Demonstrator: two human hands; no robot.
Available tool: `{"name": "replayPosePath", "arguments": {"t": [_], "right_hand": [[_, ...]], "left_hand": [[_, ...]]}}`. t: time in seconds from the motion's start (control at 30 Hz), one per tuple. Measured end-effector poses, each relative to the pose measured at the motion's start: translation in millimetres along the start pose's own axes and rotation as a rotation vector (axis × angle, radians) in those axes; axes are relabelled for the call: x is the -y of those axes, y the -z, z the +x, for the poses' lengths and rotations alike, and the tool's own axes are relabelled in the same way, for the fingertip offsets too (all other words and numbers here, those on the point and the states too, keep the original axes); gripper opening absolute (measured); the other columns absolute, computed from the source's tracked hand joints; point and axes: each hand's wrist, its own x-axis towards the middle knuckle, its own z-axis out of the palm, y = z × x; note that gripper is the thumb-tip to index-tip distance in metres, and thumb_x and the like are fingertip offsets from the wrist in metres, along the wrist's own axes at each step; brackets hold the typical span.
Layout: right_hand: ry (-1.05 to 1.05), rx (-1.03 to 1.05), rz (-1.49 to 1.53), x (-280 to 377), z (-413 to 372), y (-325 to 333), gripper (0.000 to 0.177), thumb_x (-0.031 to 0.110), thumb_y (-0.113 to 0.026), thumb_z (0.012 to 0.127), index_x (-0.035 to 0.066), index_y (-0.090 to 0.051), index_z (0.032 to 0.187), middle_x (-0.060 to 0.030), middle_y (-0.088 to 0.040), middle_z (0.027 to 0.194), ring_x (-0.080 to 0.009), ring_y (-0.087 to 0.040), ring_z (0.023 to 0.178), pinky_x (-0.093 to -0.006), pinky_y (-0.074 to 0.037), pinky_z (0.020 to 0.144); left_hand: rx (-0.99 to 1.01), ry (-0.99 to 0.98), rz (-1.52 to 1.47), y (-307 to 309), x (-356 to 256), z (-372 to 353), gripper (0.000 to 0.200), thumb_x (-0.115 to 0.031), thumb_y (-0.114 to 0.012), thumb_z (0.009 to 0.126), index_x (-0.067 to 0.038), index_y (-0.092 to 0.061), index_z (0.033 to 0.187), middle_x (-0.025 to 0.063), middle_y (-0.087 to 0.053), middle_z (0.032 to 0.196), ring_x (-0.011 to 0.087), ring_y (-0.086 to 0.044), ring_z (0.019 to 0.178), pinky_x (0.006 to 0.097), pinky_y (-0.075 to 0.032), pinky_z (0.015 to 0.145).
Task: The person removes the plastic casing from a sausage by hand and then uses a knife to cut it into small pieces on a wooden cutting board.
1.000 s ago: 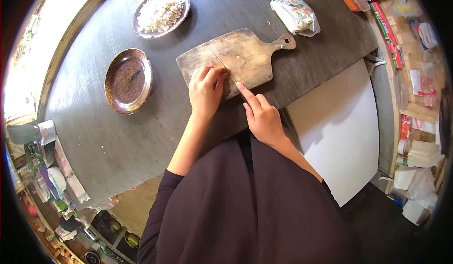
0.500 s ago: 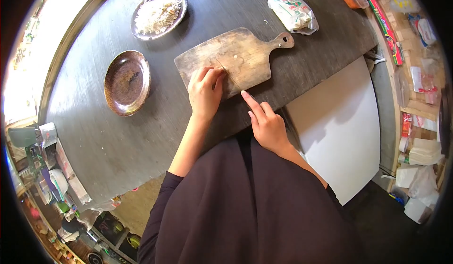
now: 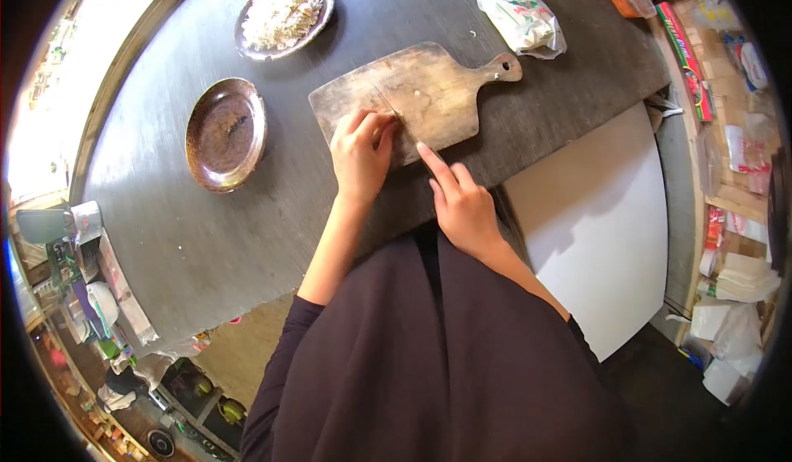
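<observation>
Right hand (image 3: 467, 210) closed round knife (image 3: 409, 129), left hand (image 3: 361, 155) curled on wooden board (image 3: 441, 91), its grip unclear

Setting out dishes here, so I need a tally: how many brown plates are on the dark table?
2. The far plate holds a heap of white shreds; the near plate sits left of the cutting board. Both show fully.
</observation>
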Motion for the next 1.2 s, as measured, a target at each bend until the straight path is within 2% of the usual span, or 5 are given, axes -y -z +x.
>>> {"name": "replayPosePath", "arguments": {"t": [0.63,0.83,1.03,1.13,1.2], "right_hand": [[0.035,0.012,-0.029,-7,7,0,0.065,0.012,-0.062,0.094,0.028,-0.041,0.154,-0.0146,-0.054,0.086,-0.0355,-0.061,0.056,-0.0459,-0.052,0.052],[0.034,0.071,-0.044,-19,-30,15,0.063,0.013,-0.061,0.095,0.026,-0.042,0.154,-0.0147,-0.053,0.085,-0.0339,-0.061,0.055,-0.0446,-0.052,0.051],[0.053,0.073,-0.008,-22,-26,21,0.062,0.014,-0.06,0.096,0.027,-0.042,0.154,-0.0145,-0.052,0.084,-0.0335,-0.06,0.055,-0.0444,-0.052,0.052],[-0.016,0.107,0.104,-23,-20,25,0.06,0.012,-0.06,0.096,0.024,-0.044,0.153,-0.0175,-0.061,0.092,-0.0359,-0.065,0.066,-0.0458,-0.055,0.062],[-0.034,0.086,0.379,-25,-14,28,0.056,0.008,-0.058,0.096,0.017,-0.047,0.15,-0.0213,-0.067,0.112,-0.04,-0.069,0.092,-0.0452,-0.056,0.082]], "left_hand": [[-0.044,0.005,-0.023,-3,-2,-1,0.01,-0.003,-0.076,0.078,-0.004,-0.073,0.088,0.01,-0.068,0.088,0.0313,-0.066,0.082,0.0387,-0.053,0.075],[-0.049,0.035,0.023,0,-5,0,0.013,-0.002,-0.078,0.081,-0.003,-0.074,0.093,0.0105,-0.069,0.089,0.0235,-0.068,0.077,0.0326,-0.053,0.069],[0.005,0.083,0.12,4,-4,-1,0.013,-0.01,-0.079,0.081,-0.006,-0.072,0.091,0.009,-0.065,0.086,0.0299,-0.063,0.084,0.041,-0.051,0.076],[-0.003,0.02,0.142,1,-2,0,0.015,-0.011,-0.079,0.081,-0.005,-0.07,0.092,0.0096,-0.066,0.09,0.0305,-0.062,0.087,0.0412,-0.049,0.079],[-0.024,-0.011,0.145,-2,-1,-1,0.016,-0.011,-0.078,0.083,-0.004,-0.069,0.093,0.0101,-0.066,0.092,0.031,-0.061,0.089,0.0411,-0.049,0.08]]}}
